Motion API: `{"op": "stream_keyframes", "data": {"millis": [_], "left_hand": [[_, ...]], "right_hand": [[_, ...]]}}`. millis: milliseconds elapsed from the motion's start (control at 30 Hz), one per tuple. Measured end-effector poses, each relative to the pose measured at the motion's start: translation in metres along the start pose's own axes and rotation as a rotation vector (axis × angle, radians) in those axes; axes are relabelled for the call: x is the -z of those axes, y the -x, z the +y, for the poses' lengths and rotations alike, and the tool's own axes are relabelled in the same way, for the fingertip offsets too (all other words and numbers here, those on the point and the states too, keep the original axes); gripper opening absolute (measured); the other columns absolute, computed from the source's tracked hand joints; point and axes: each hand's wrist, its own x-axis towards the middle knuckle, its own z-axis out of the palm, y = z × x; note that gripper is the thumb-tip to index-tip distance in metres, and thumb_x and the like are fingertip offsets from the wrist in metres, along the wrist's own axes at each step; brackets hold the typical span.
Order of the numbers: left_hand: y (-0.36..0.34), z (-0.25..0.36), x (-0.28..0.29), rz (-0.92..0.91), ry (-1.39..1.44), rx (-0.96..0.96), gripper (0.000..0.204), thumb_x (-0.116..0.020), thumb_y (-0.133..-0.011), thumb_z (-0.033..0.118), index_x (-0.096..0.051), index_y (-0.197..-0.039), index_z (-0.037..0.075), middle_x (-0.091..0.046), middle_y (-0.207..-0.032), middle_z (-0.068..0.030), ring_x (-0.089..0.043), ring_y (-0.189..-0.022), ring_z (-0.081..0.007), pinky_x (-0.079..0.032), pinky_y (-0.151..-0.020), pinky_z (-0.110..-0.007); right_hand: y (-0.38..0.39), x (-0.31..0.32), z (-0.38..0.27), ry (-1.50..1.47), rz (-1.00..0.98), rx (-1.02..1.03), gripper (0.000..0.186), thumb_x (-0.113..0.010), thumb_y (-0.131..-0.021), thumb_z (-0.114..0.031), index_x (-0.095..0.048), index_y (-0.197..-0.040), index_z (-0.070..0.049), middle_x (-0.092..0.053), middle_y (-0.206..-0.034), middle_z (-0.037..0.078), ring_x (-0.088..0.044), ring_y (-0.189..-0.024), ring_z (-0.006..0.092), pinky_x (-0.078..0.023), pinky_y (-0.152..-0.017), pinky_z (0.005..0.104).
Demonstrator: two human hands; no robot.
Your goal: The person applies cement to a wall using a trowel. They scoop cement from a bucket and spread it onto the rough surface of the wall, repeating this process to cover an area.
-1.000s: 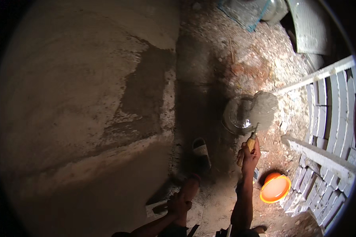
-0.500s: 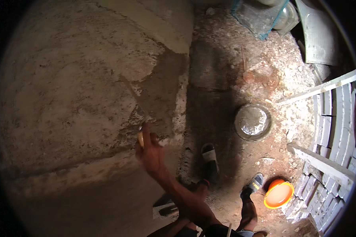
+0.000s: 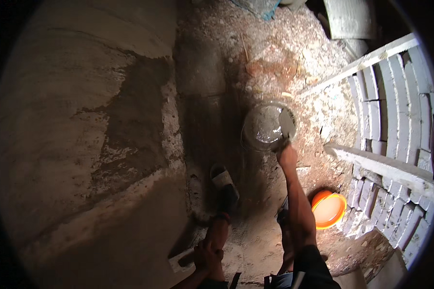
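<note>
My right hand (image 3: 288, 156) is closed round a trowel, its blade (image 3: 285, 123) inside a round bucket of wet grey mortar (image 3: 263, 127). My left hand (image 3: 207, 255), in shadow at the bottom, is closed on what looks like the dark handle of a flat float (image 3: 176, 264), beside my bent left leg (image 3: 217, 229). A sandal (image 3: 222, 176) is on my left foot. The wall (image 3: 58, 120) on the left carries a dark, damp patch of fresh mortar (image 3: 125, 125) above a ledge.
An orange basin (image 3: 328, 209) of cloudy liquid sits right of my right leg. White-grey stacked blocks (image 3: 400, 120) with two sloping beams (image 3: 371, 161) line the right side. Rubble (image 3: 275, 53) covers the ground beyond the bucket; sheets and sacks (image 3: 349, 19) lie at the top right.
Half a second ago my right hand held the trowel against the left wall; it has swung right to the bucket. The view has shifted, and the scene sits further left and higher.
</note>
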Motion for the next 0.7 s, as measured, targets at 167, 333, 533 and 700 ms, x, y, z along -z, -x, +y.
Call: {"op": "stream_keyframes", "data": {"millis": [167,333,533,700], "left_hand": [[0.011,-0.032,-0.012,0.103,0.029,0.024,0.058,-0.064,-0.070,0.036,-0.054,-0.119,0.006,-0.055,-0.109,-0.0217,-0.056,-0.100,-0.0412,-0.049,-0.083,-0.052],[0.004,-0.035,-0.024,0.061,0.012,0.019,0.057,-0.063,-0.071,0.038,-0.055,-0.119,0.007,-0.055,-0.108,-0.0212,-0.057,-0.099,-0.0414,-0.050,-0.081,-0.052],[-0.007,0.006,0.044,-0.011,-0.076,0.102,0.058,-0.064,-0.070,0.043,-0.056,-0.117,0.009,-0.055,-0.107,-0.0196,-0.057,-0.096,-0.0407,-0.049,-0.077,-0.053],[-0.002,-0.016,-0.017,0.174,-0.138,0.035,0.057,-0.067,-0.070,0.043,-0.056,-0.115,0.010,-0.056,-0.103,-0.0180,-0.058,-0.092,-0.0391,-0.049,-0.071,-0.053]], "right_hand": [[-0.018,-0.067,-0.051,-0.284,-0.094,-0.021,0.032,-0.057,-0.087,-0.019,-0.058,-0.112,0.000,-0.066,-0.084,0.028,-0.064,-0.084,0.0469,-0.051,-0.072,0.0517],[-0.004,-0.112,-0.017,-0.621,-0.004,0.004,0.025,-0.058,-0.090,-0.018,-0.065,-0.107,-0.001,-0.070,-0.094,0.016,-0.067,-0.087,0.0348,-0.051,-0.077,0.0407],[0.044,-0.066,-0.040,-1.255,-0.431,-0.221,0.028,-0.056,-0.091,-0.010,-0.061,-0.117,-0.004,-0.059,-0.078,0.000,-0.056,-0.064,0.0091,-0.044,-0.055,0.0246],[0.072,-0.023,0.002,-1.234,-0.472,-0.206,0.028,-0.061,-0.087,-0.012,-0.061,-0.114,-0.005,-0.060,-0.079,-0.001,-0.054,-0.064,0.0072,-0.043,-0.055,0.0229]]}}
